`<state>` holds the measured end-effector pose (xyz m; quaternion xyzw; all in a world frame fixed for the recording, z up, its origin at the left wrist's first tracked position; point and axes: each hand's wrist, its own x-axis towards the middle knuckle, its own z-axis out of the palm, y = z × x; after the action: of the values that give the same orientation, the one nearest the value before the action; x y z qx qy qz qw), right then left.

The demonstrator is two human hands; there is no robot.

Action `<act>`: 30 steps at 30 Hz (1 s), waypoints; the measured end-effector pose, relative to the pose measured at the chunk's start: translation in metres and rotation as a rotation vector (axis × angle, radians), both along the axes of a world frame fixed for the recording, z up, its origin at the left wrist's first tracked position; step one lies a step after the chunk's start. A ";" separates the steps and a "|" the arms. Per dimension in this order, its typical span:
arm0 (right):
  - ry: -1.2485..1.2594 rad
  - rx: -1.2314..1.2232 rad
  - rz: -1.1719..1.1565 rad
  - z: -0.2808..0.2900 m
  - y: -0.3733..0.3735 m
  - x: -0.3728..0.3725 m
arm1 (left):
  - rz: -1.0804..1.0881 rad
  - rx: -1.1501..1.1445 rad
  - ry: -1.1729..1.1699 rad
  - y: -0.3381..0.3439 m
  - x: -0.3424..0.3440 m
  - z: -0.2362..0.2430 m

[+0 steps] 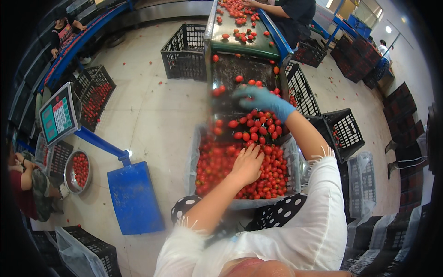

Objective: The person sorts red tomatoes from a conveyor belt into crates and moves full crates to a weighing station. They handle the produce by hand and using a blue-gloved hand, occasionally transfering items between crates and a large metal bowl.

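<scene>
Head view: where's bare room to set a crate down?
Free: floor between the blue scale and lined crate; the scale's platform.
Crowded: that crate, heaped with tomatoes under the left hand; the chute around the gloved right hand; dark crates stacked at right.

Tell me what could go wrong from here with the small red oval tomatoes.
The bare left hand rests on the small red oval tomatoes in the translucent-plastic-lined crate; pressing might bruise some.

The blue-gloved right hand is over the dark chute, near loose tomatoes; a quick sweep could knock some off.

Small red bits lie on the pale floor; someone might slip.
</scene>
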<state>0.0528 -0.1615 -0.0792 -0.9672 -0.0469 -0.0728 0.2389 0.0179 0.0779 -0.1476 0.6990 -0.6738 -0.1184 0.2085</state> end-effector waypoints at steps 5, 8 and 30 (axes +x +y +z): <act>0.273 -0.275 -0.774 -0.024 -0.036 0.000 | 0.038 -0.046 0.101 0.002 0.016 0.008; 0.345 -0.262 -0.770 -0.028 -0.033 -0.013 | 0.074 -0.066 0.112 0.010 0.024 0.005; 0.243 -0.609 -0.610 -0.032 -0.035 -0.028 | 0.254 -0.111 0.231 0.015 0.049 0.023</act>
<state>0.0252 -0.1967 -0.1110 -0.9645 0.2496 -0.0087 -0.0856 0.0673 0.0931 -0.1249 0.7476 -0.5570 -0.1335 0.3361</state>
